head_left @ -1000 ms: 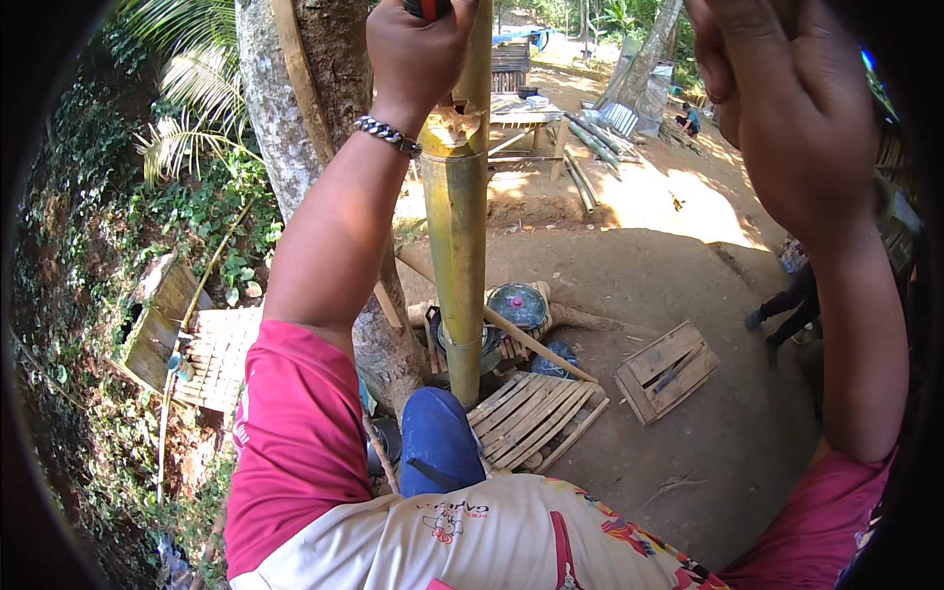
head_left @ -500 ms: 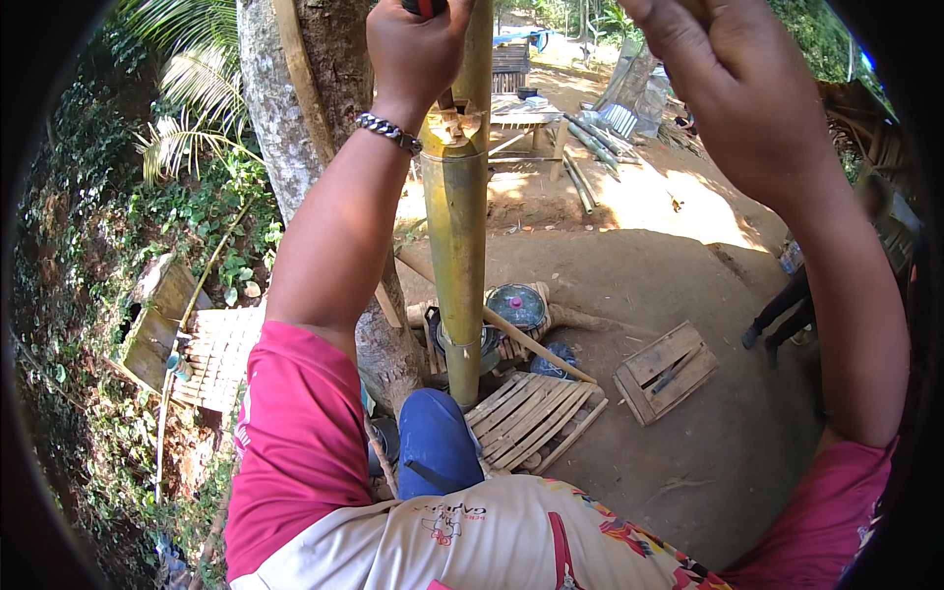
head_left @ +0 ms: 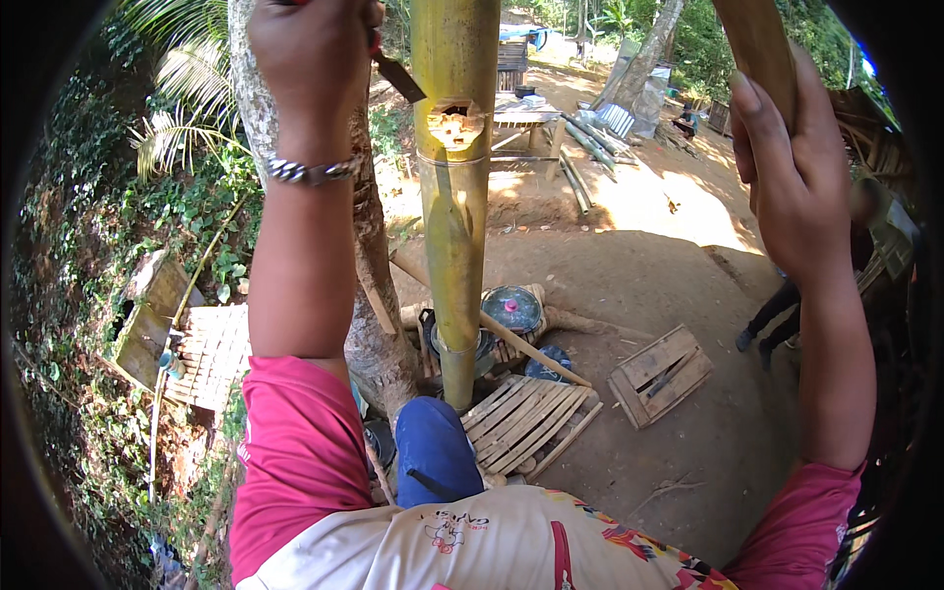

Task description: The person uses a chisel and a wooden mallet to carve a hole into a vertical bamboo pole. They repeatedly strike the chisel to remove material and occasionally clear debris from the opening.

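An upright yellow-green bamboo pole [head_left: 455,236] stands in front of me, with a rough, pale-edged hole [head_left: 455,123] cut in its wall just above a node. On the left, my left hand [head_left: 315,59] is closed round the red-and-black handle of a chisel [head_left: 400,81]. Its flat metal blade slants down toward the pole, its tip just up and left of the hole and seemingly apart from it. Raised at the right, my right hand [head_left: 801,177] grips a thick piece of wood [head_left: 759,54], whose upper end is cut off by the frame.
A tree trunk [head_left: 366,226] rises close behind the pole on the left. Below are a slatted bamboo platform [head_left: 526,418], a wooden crate [head_left: 661,376] and a lidded pot [head_left: 513,310]. Another person [head_left: 787,300] stands at the right. A leafy slope [head_left: 88,295] lies left.
My left hand has moved left, drawing the chisel out of the hole, which now shows. My right hand has shifted right and lower, bringing more of the wood into view.
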